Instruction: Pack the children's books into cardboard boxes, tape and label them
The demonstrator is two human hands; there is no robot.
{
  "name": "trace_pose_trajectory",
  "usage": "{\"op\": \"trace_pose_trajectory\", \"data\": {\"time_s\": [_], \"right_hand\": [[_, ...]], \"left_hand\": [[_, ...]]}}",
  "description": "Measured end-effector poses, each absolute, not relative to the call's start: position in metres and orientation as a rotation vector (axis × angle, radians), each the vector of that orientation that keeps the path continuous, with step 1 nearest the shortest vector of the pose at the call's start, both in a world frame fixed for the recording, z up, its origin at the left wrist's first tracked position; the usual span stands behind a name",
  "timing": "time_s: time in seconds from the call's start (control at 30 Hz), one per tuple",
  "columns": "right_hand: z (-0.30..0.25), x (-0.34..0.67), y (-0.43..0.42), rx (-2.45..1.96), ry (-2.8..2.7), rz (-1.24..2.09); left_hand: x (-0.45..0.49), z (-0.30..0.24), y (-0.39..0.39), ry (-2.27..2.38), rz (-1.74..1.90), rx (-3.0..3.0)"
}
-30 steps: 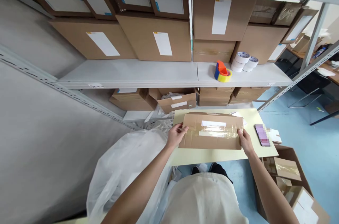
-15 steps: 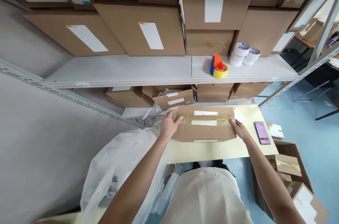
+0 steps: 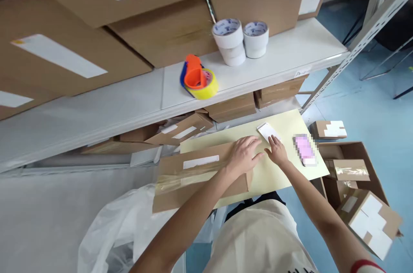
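Observation:
A taped cardboard box (image 3: 174,197) with white label strips lies on the pale yellow tabletop (image 3: 290,124). My left hand (image 3: 243,155) is over the box's right end, its fingers stretched toward the right; nothing shows in its grasp. My right hand (image 3: 277,151) is beside it, fingers apart, at the near edge of a small stack of white labels (image 3: 267,130). Its fingertips seem to touch the stack, though I cannot tell whether they press on it. A phone (image 3: 303,148), partly blurred, lies to the right of that hand.
Above the table, a grey shelf (image 3: 135,92) carries an orange tape dispenser (image 3: 195,77), white tape rolls (image 3: 230,44) and large cartons. A big open carton (image 3: 371,165) with small boxes stands right on the floor. Translucent plastic sheeting (image 3: 129,217) hangs at the left.
Both hands have let go of the box, which now lies farther left. My left hand has shifted to its right end, and my right hand to the white labels. The view has turned right.

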State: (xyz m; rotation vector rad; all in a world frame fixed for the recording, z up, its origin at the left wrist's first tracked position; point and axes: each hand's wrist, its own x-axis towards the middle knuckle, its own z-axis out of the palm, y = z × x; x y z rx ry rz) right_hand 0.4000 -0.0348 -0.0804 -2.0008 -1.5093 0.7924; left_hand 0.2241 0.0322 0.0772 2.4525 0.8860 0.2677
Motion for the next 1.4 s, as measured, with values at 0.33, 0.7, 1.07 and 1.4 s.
{"op": "trace_pose_trajectory", "data": {"time_s": [0.33,0.7,1.07,1.4], "right_hand": [[-0.14,0.449,-0.047,-2.014,-1.964,0.841],[-0.095,0.475,-0.058,-1.867,-2.02,0.892],[-0.062,0.472,-0.037,-1.697,-1.81,0.308],[-0.042,0.474,-0.038,-1.281,-1.989,0.043]], "left_hand": [[0.298,-0.011,0.108,1.157,-0.472,2.228],[0.314,0.019,0.102,0.992,-0.627,2.232],[0.323,0.04,0.104,1.004,-0.404,2.128],[0.327,0.04,0.109,1.209,-0.179,1.695]]}}
